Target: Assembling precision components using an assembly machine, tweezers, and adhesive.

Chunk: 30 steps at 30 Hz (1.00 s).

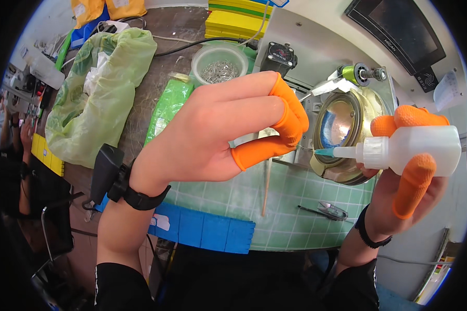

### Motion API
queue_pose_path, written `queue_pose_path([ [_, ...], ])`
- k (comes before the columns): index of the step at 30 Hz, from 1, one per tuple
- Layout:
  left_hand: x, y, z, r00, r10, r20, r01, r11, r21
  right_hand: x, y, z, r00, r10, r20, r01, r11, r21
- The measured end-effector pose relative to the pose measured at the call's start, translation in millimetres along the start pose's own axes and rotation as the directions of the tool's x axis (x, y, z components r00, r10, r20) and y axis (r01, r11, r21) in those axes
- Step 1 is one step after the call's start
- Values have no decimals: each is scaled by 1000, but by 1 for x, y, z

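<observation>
My left hand (218,127) wears orange finger cots and is closed in a pinch over the green mat. Whatever lies between its fingertips is too small or hidden to name. A translucent white squeeze bottle (441,147) lies sideways in my right hand (416,181), whose fingers, also in orange cots, wrap around it. The bottle's teal dispensing tip (324,152) points left, close to my left fingertips. Right behind the tip is a round metal ring-shaped machine part (352,122) with a blue patch inside.
A bowl (194,65) of small metal pieces sits beyond my left hand, beside a green packet (166,106). A lined bin (129,78) stands left. On the green mat (296,207) lie a thin stick (266,189) and a small cutter (332,211). A screen (399,31) hangs upper right.
</observation>
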<state>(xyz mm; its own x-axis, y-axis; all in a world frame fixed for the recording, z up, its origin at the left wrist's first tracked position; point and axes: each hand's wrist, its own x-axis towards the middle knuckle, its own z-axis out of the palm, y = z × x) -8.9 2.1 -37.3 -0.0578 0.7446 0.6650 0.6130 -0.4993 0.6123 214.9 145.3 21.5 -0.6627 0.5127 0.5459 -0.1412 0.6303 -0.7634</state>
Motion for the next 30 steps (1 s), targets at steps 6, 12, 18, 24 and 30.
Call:
queue_pose_path([
  [6,-1,0,-1,1000,8,1,-8,1000,-15,-3,7,3,997,-45,-69,39,995,-87],
  [12,-1,0,-1,1000,2,6,-2,1000,-5,0,10,10,987,-148,-67,137,980,-143],
  [18,-1,-1,0,1000,8,5,-8,1000,-5,-4,1,18,989,-53,-136,39,994,-104],
  [24,-1,0,0,1000,2,-4,-2,1000,-13,6,-12,19,999,-43,18,45,993,-106],
  [30,-2,1,-4,1000,3,5,-3,1000,5,6,-8,22,996,-93,-10,92,991,-101],
])
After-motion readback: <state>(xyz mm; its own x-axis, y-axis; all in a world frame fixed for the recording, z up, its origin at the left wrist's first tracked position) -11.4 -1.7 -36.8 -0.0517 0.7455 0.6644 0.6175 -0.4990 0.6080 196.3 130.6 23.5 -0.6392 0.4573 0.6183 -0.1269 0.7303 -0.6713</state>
